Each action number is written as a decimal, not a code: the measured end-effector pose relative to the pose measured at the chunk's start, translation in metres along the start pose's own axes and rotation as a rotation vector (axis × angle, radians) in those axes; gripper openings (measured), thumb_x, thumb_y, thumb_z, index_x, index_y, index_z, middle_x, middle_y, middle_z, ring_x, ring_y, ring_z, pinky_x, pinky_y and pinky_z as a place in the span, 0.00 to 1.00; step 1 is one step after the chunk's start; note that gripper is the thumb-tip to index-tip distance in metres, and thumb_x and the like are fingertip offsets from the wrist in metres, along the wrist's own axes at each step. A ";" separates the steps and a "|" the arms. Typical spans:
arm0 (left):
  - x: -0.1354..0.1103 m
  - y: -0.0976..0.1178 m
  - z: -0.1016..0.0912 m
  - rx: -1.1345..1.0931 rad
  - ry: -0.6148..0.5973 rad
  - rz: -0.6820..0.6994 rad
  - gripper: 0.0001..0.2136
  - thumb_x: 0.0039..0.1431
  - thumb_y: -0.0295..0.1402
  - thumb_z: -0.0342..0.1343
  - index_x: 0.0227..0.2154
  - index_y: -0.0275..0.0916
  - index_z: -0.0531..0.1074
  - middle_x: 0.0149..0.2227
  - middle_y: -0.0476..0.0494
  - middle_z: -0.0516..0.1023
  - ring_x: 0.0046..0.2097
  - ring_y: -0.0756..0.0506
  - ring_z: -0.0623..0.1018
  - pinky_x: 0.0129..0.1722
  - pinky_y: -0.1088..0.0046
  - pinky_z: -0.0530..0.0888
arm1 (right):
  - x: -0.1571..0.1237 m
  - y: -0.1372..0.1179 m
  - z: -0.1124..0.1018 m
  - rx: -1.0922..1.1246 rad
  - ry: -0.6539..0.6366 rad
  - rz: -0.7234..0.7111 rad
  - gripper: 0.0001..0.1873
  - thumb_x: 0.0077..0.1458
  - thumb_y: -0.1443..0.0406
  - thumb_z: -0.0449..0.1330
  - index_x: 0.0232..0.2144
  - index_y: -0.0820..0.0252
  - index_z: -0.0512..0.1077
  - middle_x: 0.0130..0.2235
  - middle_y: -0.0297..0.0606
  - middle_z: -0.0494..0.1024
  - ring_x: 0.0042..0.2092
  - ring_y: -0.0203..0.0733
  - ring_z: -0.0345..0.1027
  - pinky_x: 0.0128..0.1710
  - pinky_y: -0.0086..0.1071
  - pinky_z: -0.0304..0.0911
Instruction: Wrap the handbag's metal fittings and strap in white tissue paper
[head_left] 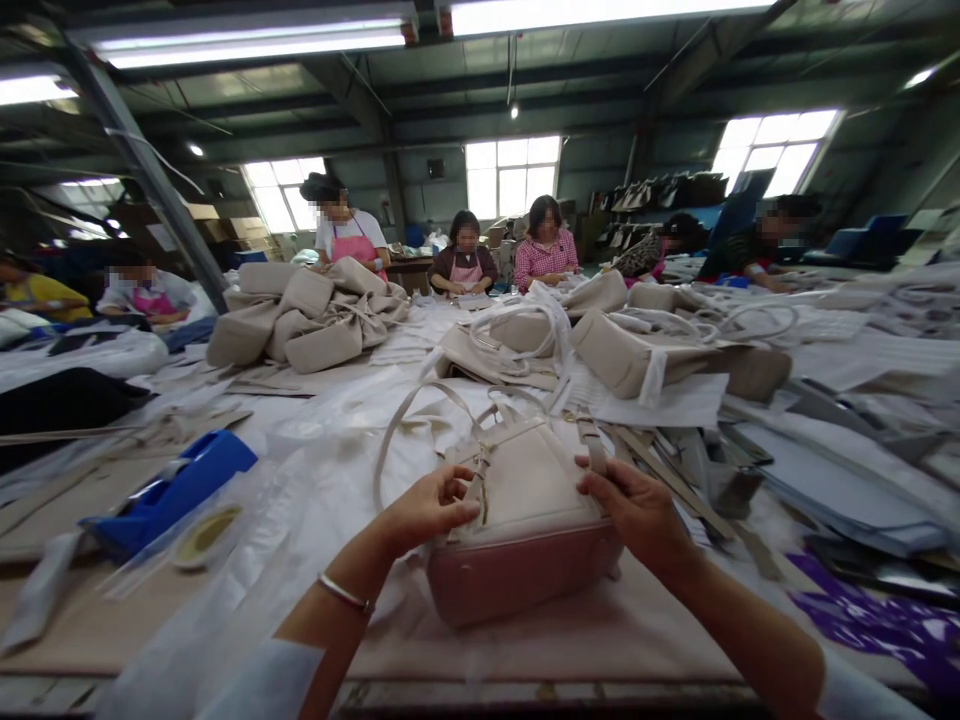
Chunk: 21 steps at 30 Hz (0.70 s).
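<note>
A cream handbag point(525, 470) lies on its side at the front of the table, its pinkish base point(517, 575) turned toward me. My left hand point(439, 505) is closed at the bag's left side, thumb and fingers pinching a small strap with gold-coloured hardware. At the right side, my right hand point(634, 505) grips a short strap point(591, 442) between thumb and fingers. A thin shoulder strap point(386, 445) loops out behind the left hand. The undersides of both hands' fingers are partly hidden.
A blue tape dispenser point(176, 490) and a tape roll point(206, 535) lie to the left. Piled beige bags point(315, 310) stand behind, with more bags point(637, 350) at the right. Purple plastic point(870, 615) lies at the right edge. Several co-workers sit or stand across the table.
</note>
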<state>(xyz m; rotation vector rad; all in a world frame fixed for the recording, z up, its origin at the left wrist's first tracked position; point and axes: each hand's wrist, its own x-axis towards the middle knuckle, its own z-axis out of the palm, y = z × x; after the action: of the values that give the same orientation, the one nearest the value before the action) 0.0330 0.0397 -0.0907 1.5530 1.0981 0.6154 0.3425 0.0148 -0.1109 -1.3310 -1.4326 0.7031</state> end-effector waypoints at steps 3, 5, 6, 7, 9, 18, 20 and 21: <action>-0.007 0.007 -0.001 -0.049 -0.066 0.094 0.31 0.43 0.38 0.71 0.51 0.36 0.70 0.47 0.38 0.76 0.42 0.44 0.76 0.41 0.70 0.71 | -0.015 -0.012 -0.003 0.041 0.062 0.057 0.17 0.58 0.51 0.59 0.34 0.57 0.79 0.32 0.39 0.81 0.37 0.46 0.74 0.38 0.35 0.66; -0.009 0.007 -0.001 -0.084 -0.018 0.134 0.31 0.44 0.37 0.70 0.53 0.37 0.70 0.48 0.37 0.77 0.43 0.45 0.76 0.42 0.71 0.71 | -0.023 -0.017 -0.005 0.020 0.048 0.039 0.16 0.60 0.52 0.59 0.29 0.55 0.77 0.31 0.38 0.80 0.37 0.46 0.74 0.38 0.35 0.65; -0.009 0.005 -0.001 -0.098 0.034 0.134 0.31 0.47 0.37 0.68 0.54 0.37 0.68 0.48 0.37 0.77 0.43 0.45 0.76 0.42 0.71 0.71 | -0.026 -0.018 -0.006 0.000 0.021 0.014 0.17 0.60 0.52 0.58 0.26 0.55 0.75 0.30 0.38 0.80 0.37 0.46 0.74 0.37 0.35 0.65; -0.008 0.002 -0.001 -0.071 0.109 0.104 0.29 0.49 0.38 0.66 0.55 0.37 0.68 0.45 0.38 0.78 0.41 0.45 0.77 0.41 0.71 0.72 | -0.029 -0.019 -0.007 -0.023 -0.013 -0.013 0.19 0.61 0.53 0.57 0.23 0.55 0.72 0.29 0.38 0.79 0.36 0.46 0.73 0.37 0.35 0.64; -0.005 -0.008 -0.005 0.097 0.286 -0.026 0.24 0.54 0.38 0.60 0.53 0.35 0.69 0.39 0.40 0.81 0.39 0.44 0.79 0.40 0.69 0.74 | -0.033 -0.019 -0.009 -0.071 -0.084 -0.056 0.21 0.63 0.53 0.55 0.21 0.55 0.70 0.26 0.37 0.77 0.33 0.44 0.72 0.35 0.35 0.63; -0.012 0.023 0.012 0.433 0.598 0.027 0.15 0.58 0.38 0.55 0.44 0.37 0.76 0.48 0.36 0.79 0.50 0.36 0.77 0.51 0.62 0.72 | -0.035 -0.030 0.000 0.108 -0.180 -0.018 0.19 0.66 0.53 0.50 0.27 0.56 0.67 0.20 0.31 0.71 0.24 0.39 0.68 0.30 0.32 0.63; -0.012 0.049 0.039 0.275 0.415 0.092 0.15 0.60 0.43 0.55 0.41 0.39 0.78 0.40 0.41 0.81 0.43 0.39 0.79 0.45 0.66 0.74 | -0.034 -0.034 0.006 0.167 -0.179 0.006 0.18 0.66 0.53 0.50 0.30 0.56 0.68 0.20 0.30 0.71 0.24 0.38 0.67 0.29 0.32 0.63; -0.009 0.060 0.054 0.189 0.309 0.106 0.15 0.61 0.45 0.54 0.38 0.39 0.79 0.37 0.42 0.81 0.42 0.40 0.79 0.43 0.67 0.74 | -0.034 -0.035 0.010 0.185 -0.176 0.012 0.18 0.66 0.52 0.51 0.30 0.57 0.68 0.20 0.30 0.72 0.24 0.38 0.67 0.29 0.31 0.63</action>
<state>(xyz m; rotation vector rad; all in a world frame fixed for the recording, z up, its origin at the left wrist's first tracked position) 0.0940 0.0067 -0.0478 1.7250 1.3415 0.8653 0.3167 -0.0231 -0.0914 -1.1573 -1.4598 0.9567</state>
